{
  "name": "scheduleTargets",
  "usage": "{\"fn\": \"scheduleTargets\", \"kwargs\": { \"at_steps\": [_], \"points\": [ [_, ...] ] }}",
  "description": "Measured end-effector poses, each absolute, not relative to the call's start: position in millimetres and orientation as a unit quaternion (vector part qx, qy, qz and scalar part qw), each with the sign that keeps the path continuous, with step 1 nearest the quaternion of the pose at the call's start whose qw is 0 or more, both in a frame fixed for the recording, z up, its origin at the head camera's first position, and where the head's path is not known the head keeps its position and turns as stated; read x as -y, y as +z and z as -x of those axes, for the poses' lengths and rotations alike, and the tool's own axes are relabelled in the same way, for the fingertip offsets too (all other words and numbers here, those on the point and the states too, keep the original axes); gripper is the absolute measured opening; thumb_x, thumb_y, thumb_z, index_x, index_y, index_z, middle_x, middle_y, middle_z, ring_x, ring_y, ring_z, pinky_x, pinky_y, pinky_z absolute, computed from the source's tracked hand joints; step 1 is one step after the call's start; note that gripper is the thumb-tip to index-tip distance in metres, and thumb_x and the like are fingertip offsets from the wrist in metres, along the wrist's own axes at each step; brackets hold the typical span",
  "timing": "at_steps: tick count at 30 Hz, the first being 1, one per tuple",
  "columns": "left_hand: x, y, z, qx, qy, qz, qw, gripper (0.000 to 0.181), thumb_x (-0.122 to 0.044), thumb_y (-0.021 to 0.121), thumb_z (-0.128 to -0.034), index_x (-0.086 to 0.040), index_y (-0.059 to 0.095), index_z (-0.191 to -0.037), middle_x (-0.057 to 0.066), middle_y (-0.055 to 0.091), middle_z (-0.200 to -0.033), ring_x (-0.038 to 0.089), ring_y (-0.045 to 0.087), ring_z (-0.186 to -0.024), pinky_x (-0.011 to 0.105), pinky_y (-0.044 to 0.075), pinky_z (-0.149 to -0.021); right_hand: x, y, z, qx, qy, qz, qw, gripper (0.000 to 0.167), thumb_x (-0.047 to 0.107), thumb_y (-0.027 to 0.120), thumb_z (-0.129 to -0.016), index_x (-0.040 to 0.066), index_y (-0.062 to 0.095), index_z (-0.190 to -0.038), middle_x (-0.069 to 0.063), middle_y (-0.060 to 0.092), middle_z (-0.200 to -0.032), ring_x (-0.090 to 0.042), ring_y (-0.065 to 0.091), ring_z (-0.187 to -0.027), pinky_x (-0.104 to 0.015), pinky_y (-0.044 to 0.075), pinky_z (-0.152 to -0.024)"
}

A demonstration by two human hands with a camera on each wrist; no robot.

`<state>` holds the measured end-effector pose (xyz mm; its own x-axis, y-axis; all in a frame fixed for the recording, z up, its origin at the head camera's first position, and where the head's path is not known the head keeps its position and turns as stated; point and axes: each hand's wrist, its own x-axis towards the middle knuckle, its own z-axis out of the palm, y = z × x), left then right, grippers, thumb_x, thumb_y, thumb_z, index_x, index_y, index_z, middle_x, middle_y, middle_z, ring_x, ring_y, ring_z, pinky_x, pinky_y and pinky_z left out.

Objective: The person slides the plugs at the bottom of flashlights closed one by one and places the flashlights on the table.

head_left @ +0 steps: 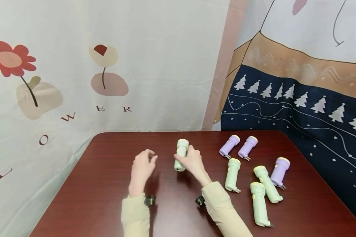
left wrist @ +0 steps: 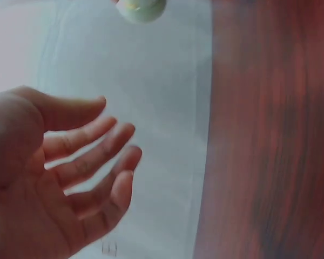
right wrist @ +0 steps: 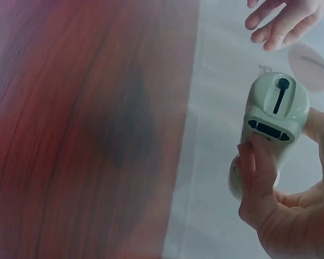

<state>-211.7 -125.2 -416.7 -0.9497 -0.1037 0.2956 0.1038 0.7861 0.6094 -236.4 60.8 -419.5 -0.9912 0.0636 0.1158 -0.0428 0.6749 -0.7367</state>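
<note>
— While we read from the left, what does the left hand [head_left: 143,169] have?

— Nothing: it hangs above the table [head_left: 106,184], fingers loosely bent, thumb apart from them, well clear of anything

— And the pale green flashlight [head_left: 182,148]?

— It is between the two hands, toward the far side of the table, yellowish head pointing away. A shadow beneath suggests it is raised. I judge it light and stiff, a hard plastic shell with no give, and smooth enough to turn in a loose grip. Its front is probably the part that minds a knock, so the narrower barrel is the better place to hold

— Is that where the right hand [head_left: 194,161] has it?

— Yes, it grips the barrel from the right, thumb across one side and fingers against the other, with a gap only as wide as the barrel. In the right wrist view the end with the dark slot is uncovered. How hard it squeezes, I can't tell

— What lies farther right?

— Two purple flashlights [head_left: 229,145] [head_left: 248,147] at the back, a nearer green one [head_left: 232,174], two more green ones [head_left: 258,204] [head_left: 268,185] close together, then another purple one [head_left: 280,171], all with plug prongs showing
</note>
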Motion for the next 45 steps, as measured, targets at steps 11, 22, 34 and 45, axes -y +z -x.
{"fn": "scheduleTargets", "kwargs": {
  "at_steps": [11, 22, 34, 45],
  "points": [
    [170, -407, 192, 0.922, -0.321, -0.134, 0.17, 0.024, -0.02, 0.055, -0.0918, -0.002, 0.061, -0.106, 0.016, 0.068, -0.098, 0.04, 0.063, -0.093, 0.054, 0.048, -0.075, 22, -438, 234, 0.909, 0.412, -0.06, 0.008, 0.049, 0.042, 0.075, -0.073, 0.004, 0.055, -0.097, -0.006, 0.061, -0.076, -0.019, 0.061, -0.063, -0.027, 0.047, -0.054],
    [171, -405, 185, 0.913, -0.316, -0.175, 0.191, 0.024, -0.017, 0.049, -0.0918, 0.0, 0.063, -0.101, 0.022, 0.066, -0.099, 0.048, 0.059, -0.096, 0.058, 0.046, -0.074, 76, -463, 227, 0.918, 0.393, -0.051, -0.022, 0.052, 0.045, 0.075, -0.071, 0.006, 0.055, -0.1, -0.003, 0.058, -0.073, -0.02, 0.06, -0.064, -0.027, 0.047, -0.055],
    [171, -408, 186, 0.912, -0.318, -0.178, 0.187, 0.023, -0.018, 0.05, -0.0912, 0.0, 0.063, -0.099, 0.022, 0.067, -0.099, 0.049, 0.06, -0.094, 0.059, 0.046, -0.073, 92, -462, 226, 0.934, 0.354, -0.038, -0.007, 0.052, 0.043, 0.073, -0.073, 0.004, 0.052, -0.101, -0.01, 0.059, -0.077, -0.023, 0.062, -0.065, -0.028, 0.045, -0.052],
    [172, -417, 192, 0.924, -0.308, -0.175, 0.142, 0.026, -0.021, 0.049, -0.092, 0.0, 0.062, -0.101, 0.024, 0.066, -0.102, 0.05, 0.06, -0.093, 0.058, 0.047, -0.071, 81, -460, 228, 0.931, 0.361, -0.035, -0.047, 0.067, 0.046, 0.069, -0.076, -0.003, 0.051, -0.117, -0.018, 0.064, -0.095, -0.034, 0.066, -0.087, -0.035, 0.053, -0.067]
  ]
}}
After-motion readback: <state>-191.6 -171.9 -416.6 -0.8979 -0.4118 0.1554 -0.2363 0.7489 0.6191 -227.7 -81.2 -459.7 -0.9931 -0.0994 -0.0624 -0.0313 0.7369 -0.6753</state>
